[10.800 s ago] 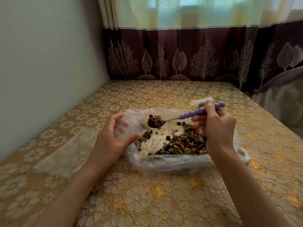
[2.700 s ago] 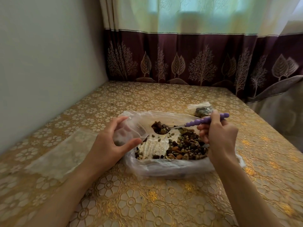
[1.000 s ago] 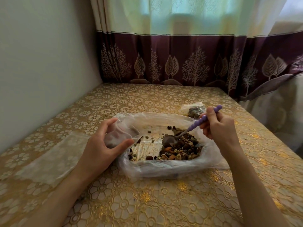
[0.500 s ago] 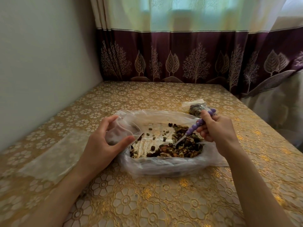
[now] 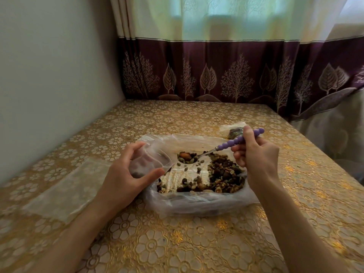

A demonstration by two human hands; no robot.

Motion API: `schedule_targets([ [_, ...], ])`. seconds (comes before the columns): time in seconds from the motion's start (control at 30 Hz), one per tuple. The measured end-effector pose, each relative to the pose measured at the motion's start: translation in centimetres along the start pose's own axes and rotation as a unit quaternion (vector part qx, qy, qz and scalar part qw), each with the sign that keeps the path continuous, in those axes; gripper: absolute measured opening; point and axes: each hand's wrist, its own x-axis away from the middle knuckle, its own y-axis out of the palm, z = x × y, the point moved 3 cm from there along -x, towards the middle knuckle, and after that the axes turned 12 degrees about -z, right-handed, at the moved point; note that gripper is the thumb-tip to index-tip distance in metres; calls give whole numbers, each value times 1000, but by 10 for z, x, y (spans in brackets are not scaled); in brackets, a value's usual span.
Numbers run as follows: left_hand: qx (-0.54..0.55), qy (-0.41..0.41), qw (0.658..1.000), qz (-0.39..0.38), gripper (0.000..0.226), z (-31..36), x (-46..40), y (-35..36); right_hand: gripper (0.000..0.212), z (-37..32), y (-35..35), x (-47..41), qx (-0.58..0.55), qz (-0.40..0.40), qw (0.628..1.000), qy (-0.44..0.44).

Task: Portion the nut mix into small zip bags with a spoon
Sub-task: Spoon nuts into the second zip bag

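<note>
Two bare hands are working over a table (image 5: 197,119) covered in a gold floral cloth. At far left, flat clear empty bags (image 5: 65,192) are lying on the cloth beside the left forearm. The left hand (image 5: 126,174) is grasping a small zip bag (image 5: 151,162), thumb below and fingers above, holding its mouth open toward the right; a few dark pieces are showing inside it. Just right of that mouth, a loaded spoon (image 5: 216,150) is hovering, bowl heaped with nuts. Beneath it, the nut mix (image 5: 220,178) is lying in a large clear plastic bag (image 5: 197,203) spread open on the table. The right hand (image 5: 256,156) is clenching the spoon's purple beaded handle. Behind that hand, a filled zip bag (image 5: 234,131) is resting on the table.
</note>
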Motion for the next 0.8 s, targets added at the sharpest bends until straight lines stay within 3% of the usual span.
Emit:
schedule_targets([
  [0.3, -37, 9, 999, -19, 66, 3, -3, 5, 37, -15, 24, 12, -15, -28, 998, -60],
  [0.67, -9, 27, 1000, 4, 69, 4, -2, 2, 29, -14, 70, 38, -1, -211, 963, -166],
  [0.8, -17, 46, 998, 30, 57, 8, -1, 0, 25, -13, 57, 31, -16, -167, 973, -156],
])
